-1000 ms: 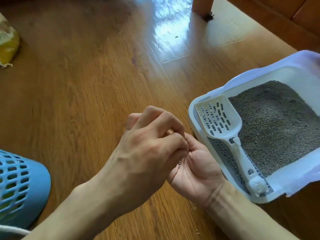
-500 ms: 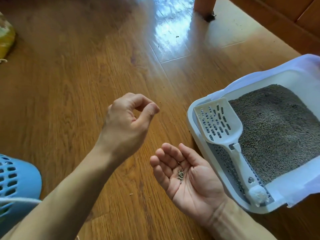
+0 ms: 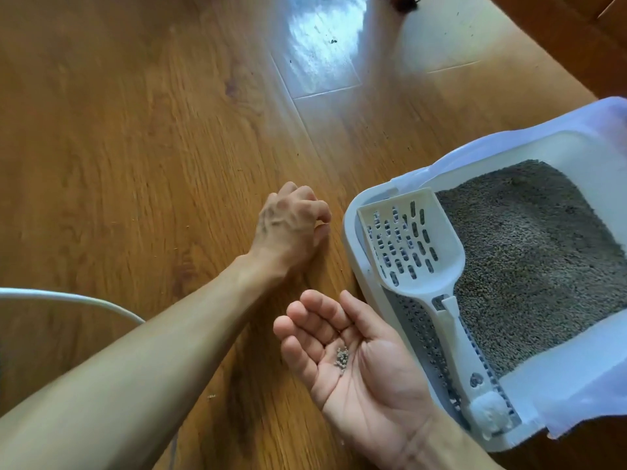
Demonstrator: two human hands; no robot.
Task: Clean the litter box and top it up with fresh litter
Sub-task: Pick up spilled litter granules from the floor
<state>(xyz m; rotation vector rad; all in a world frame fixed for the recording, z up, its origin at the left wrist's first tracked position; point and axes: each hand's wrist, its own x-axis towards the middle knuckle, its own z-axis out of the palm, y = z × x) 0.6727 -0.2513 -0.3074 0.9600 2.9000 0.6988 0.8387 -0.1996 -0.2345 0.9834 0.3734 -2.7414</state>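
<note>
The white litter box stands on the wooden floor at the right, lined with a pale plastic bag and filled with grey litter. A white slotted scoop lies inside along its near-left wall. My right hand is held palm up beside the box, with a few grey litter granules in the cupped palm. My left hand reaches down to the floor just left of the box's corner, fingers curled and fingertips at the boards. What lies under those fingertips is hidden.
A white cable curves in from the left edge under my left forearm. Stray granules and dark specks dot the floor. A dark furniture foot and a wooden base stand at the top right.
My left hand left the right palm, lifted, then went forward and down to the floor beside the box. The right hand stays palm up with the granules. The view shifted and the blue basket dropped out.
</note>
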